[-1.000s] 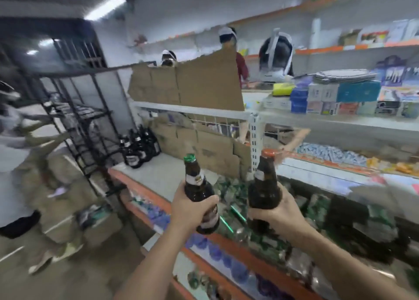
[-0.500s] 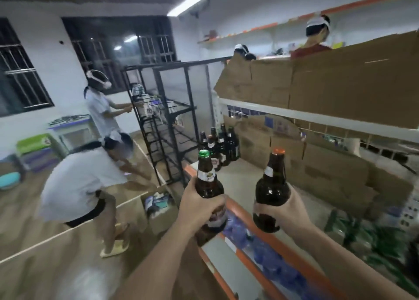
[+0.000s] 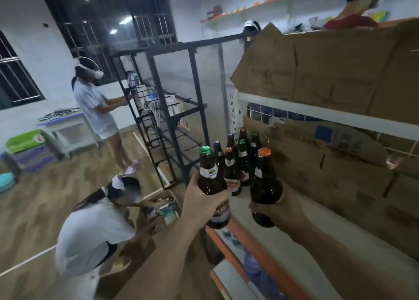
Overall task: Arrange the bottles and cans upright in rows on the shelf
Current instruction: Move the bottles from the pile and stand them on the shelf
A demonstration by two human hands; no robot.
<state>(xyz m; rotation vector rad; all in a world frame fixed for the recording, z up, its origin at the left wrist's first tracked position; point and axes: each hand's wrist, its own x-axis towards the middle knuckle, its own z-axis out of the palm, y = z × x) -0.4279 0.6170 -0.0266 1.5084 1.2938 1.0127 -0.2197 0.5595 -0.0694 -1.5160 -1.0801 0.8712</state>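
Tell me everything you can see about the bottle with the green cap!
The green-cap bottle is dark brown glass with a shiny green metal cap on top. A pale label sits just below its neck, and a bigger label lower down is partly hidden by the left hand, which grips it round the middle. Nothing else touches it. It is upright, leaning a little, held in the air by the orange front edge of the shelf. Whether it is full cannot be told.

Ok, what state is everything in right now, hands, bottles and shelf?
Left hand: grips green-capped bottle, upright, capped, in the air.
Right hand: grips orange-capped bottle, upright, capped, in the air.
Shelf bottles: standing upright, capped, clustered at the far end.
Shelf: carries that cluster; cardboard lines its back.
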